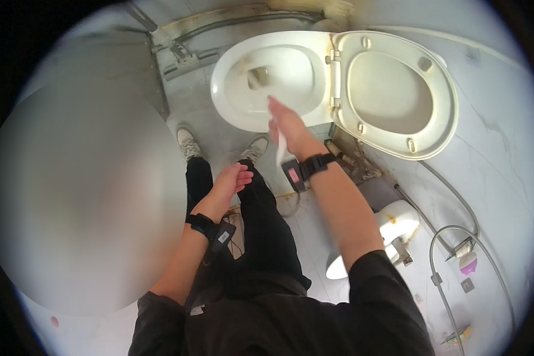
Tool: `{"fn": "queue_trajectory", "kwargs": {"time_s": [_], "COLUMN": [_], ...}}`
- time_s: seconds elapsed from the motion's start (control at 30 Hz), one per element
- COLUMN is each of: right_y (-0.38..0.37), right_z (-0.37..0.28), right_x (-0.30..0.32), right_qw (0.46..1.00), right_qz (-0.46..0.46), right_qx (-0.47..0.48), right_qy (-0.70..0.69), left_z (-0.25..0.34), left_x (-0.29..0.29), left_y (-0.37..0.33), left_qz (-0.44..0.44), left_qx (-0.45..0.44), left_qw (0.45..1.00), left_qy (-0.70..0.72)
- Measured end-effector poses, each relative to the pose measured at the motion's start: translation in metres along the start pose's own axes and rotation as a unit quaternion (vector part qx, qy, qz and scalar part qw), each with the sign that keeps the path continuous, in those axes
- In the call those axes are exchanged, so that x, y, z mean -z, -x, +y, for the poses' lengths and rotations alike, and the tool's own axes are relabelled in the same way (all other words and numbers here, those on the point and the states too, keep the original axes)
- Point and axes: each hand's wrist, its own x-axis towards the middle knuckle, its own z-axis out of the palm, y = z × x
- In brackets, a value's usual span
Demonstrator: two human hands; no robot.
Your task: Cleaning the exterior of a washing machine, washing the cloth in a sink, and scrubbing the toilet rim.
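Observation:
My right hand reaches over the near rim of a white toilet bowl. Its fingers are closed round the white handle of a toilet brush, whose end sticks out below the palm. Toward the bowl's drain the brush's far end is smeared by motion and hard to make out. My left hand hangs in front of my legs, fingers loosely extended and holding nothing. Each wrist wears a black strap with a small box. The toilet seat is raised, leaning to the right of the bowl.
A white washbasin or similar ceramic fixture is beside my right forearm. Grey hoses run along the tiled wall at right, near a purple-and-white item. Pipes sit below the seat. A large blurred round patch hides the left side.

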Motion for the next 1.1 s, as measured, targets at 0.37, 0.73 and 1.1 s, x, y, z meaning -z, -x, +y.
{"fn": "queue_trajectory", "kwargs": {"time_s": [0.37,0.73,1.1], "right_y": [0.031,0.011,-0.031], "right_z": [-0.033,0.121,0.015], "right_x": [0.067,0.023,0.008], "right_qw": [0.443,0.903,0.875], "right_qz": [0.247,0.068,0.022], "right_qx": [0.176,0.089,0.151], "right_qy": [0.843,0.414,0.459], "left_z": [0.031,0.023,0.057], "left_x": [0.111,0.117,0.116], "left_y": [0.024,0.033,0.009], "left_qz": [-0.004,0.002,0.012], "left_qx": [0.008,0.054,-0.012], "left_qw": [0.999,0.998,1.0], "left_qy": [-0.043,-0.037,-0.013]}}
